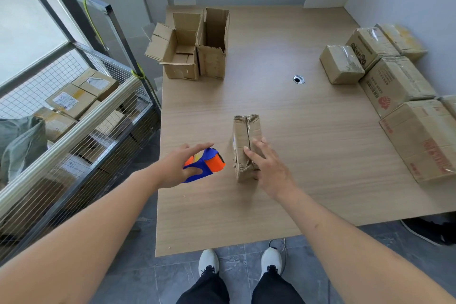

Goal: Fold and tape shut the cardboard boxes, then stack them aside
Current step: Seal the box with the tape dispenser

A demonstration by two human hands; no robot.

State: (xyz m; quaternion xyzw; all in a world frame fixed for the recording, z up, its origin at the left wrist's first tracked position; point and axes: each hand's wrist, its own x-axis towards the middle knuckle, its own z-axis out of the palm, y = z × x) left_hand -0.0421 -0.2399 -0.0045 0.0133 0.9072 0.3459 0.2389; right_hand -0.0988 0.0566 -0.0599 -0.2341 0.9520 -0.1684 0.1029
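A small worn cardboard box [243,136] with its flaps folded shut lies on the wooden table [308,155], near the front middle. My right hand [267,168] rests on its near end with fingers spread and straight. My left hand [176,168] grips a blue and orange tape dispenser [206,164] just left of the box, a little apart from it. Two open cardboard boxes [192,49] stand at the table's far left. Several taped boxes [394,86] lie along the right side.
A metal wire cage cart [81,116] holding labelled parcels stands left of the table. A round cable hole [298,79] sits in the table's middle back. White walls close the back and right. My feet stand on grey tiles by the front edge.
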